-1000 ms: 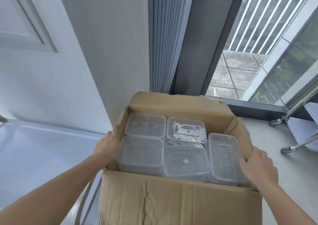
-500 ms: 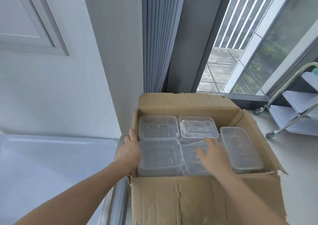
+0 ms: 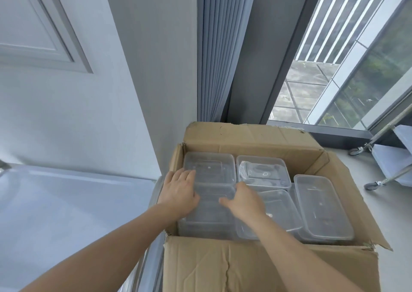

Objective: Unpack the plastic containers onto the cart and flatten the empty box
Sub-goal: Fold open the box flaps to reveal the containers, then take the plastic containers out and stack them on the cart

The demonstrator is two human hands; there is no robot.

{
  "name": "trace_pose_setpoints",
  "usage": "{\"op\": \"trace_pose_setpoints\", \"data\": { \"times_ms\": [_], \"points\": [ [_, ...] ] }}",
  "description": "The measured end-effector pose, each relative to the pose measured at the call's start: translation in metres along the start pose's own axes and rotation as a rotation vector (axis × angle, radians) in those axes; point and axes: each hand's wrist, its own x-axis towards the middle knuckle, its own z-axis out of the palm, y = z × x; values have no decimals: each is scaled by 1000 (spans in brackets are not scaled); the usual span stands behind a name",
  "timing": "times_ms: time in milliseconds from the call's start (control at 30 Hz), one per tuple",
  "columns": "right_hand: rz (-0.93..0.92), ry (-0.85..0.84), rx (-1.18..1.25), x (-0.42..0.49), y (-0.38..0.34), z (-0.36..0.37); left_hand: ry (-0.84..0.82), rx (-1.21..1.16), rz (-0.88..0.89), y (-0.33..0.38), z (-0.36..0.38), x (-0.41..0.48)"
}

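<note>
While the clear container sits near-left in the cardboard box, your left hand rests flat-fingered on its lid; your right hand hides its fingers, grip undetermined. Likely light, slippery, flexible: hold opposite side walls.

Soft daylight came in through the window, bright without blowing out. Left of the window the wall was evenly lit, with faint shadows. Below it, clear containers caught small glints. Straight lines bowed near the edges, and detail was slightly soft.
</note>
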Motion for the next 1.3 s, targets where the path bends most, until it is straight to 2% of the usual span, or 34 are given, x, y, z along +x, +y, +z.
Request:
{"op": "trace_pose_setpoints", "data": {
  "times_ms": [100, 200, 367, 500, 567, 633, 733, 800, 867, 933, 1000, 1067, 1167, 1300],
  "points": [
    [33, -34, 96, 8, 1, 4, -16, -27, -16, -2, 4, -1],
    [80, -63, 296, 13, 8, 6, 8, -84, -38, -3, 4, -2],
    [103, -38, 497, 21, 16, 11, 3, -131, -57, 0, 2, -2],
    [101, -152, 692, 26, 21, 5, 1, -166, -81, 0, 5, -1],
    [96, -231, 813, 25, 25, -6, 32, -287, -117, 0, 4, 0],
    [81, -250, 877, 26, 31, -20, 145, -468, -183, 1, -2, -2],
    [55, -212, 1025, 30, 34, -48, 403, -661, -292, 2, -15, -5],
    [70, -148, 1130, 35, 34, -62, 502, -798, -329, 6, -26, -5],
    [80, -102, 1253, 37, 27, -70, 486, -1009, -367, 14, -38, -2],
    [62, -112, 1341, 34, 14, -69, 365, -1316, -377, 25, -46, 2],
    [39, -147, 1362, 29, -1, -59, 220, -1555, -359, 31, -49, 7],
    [20, -159, 1355, 26, -12, -50, 156, -1656, -339, 30, -47, 12],
    [-5, -181, 1239, 24, -17, -43, 154, -1669, -358, 20, -43, 14],
    [-76, -183, 916, 29, -19, -42, 166, -1753, -474, 7, -44, 15]
  ]
}}
